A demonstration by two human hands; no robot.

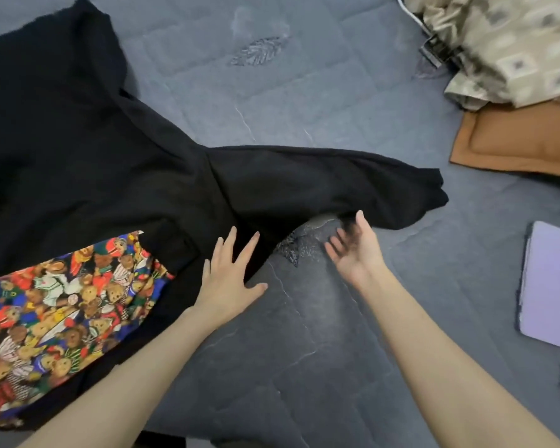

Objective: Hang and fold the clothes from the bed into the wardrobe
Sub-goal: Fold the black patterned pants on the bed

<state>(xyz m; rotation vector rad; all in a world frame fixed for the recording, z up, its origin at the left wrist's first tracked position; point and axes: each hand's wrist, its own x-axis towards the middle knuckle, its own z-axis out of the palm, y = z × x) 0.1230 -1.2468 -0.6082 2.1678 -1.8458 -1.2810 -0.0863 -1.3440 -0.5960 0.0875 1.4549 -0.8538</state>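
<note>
**A:** Two hands, one garment. How do you reckon that big black long-sleeved top with the teddy-bear print panel (78, 156) will handle?

**B:** Soft and limp, I'd judge, with a bit of weight. It lies spread on the grey quilted bed (304, 350) and wrinkles wherever it bends. It isn't fragile or slippery. Best taken at the shoulders or by the cuff of its outstretched sleeve (320, 179).

**A:** And the hands?

**B:** The left hand (230, 273) lies flat on the black cloth below the armpit, fingers (232, 239) spread apart. The right hand (353, 247) is palm up at the sleeve's lower edge, fingers (335, 245) loosely apart and gripping nothing. It's blurred, so I can't tell whether it touches the cloth.

**A:** Anything hidden?

**B:** The top runs off the left edge, so collar, hem and other sleeve are out of view. No wardrobe or hanger shows. The beige patterned bundle (514, 50), brown padded cushion (514, 137) and flat lilac item (553, 286) are cut off at the right.
</note>
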